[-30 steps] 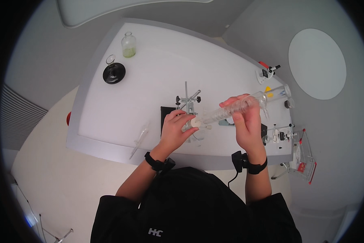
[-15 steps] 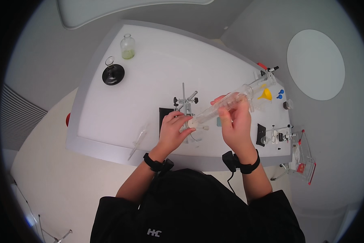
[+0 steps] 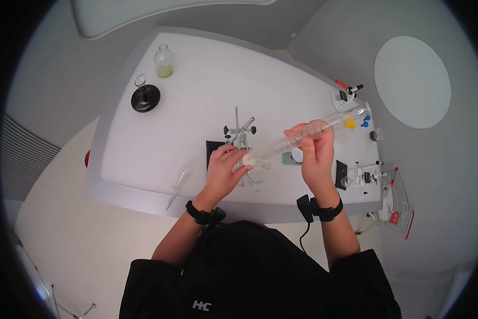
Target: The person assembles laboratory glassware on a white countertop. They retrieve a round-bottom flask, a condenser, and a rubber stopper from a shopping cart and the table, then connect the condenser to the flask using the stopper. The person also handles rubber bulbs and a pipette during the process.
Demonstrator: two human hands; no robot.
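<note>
My right hand (image 3: 317,151) is closed around a long clear glass condenser (image 3: 346,116), tilted with its far end up to the right. The condenser's lower end comes down beside a pale round stopper (image 3: 248,159). Thumb and fingers of my left hand (image 3: 225,169) pinch that stopper from the left. Just right of it, a second small pale plug (image 3: 266,166) shows on clear glassware. Whether the condenser's tip touches the pinched stopper I cannot tell. Behind my left hand stands a metal clamp stand (image 3: 238,127) on a black base.
A slender-stemmed glass piece (image 3: 178,185) lies at the table's front left. Far left stand a bottle with green contents (image 3: 164,68) and a dark flask (image 3: 145,98). At the right are a yellow funnel (image 3: 350,123), blue stoppers (image 3: 365,123), a brown jar (image 3: 376,135) and another stand (image 3: 341,175).
The condenser has shifted a little to the right with my right hand, its lower end drawing back from my left hand. A white disc on a teal block now shows beneath it.
</note>
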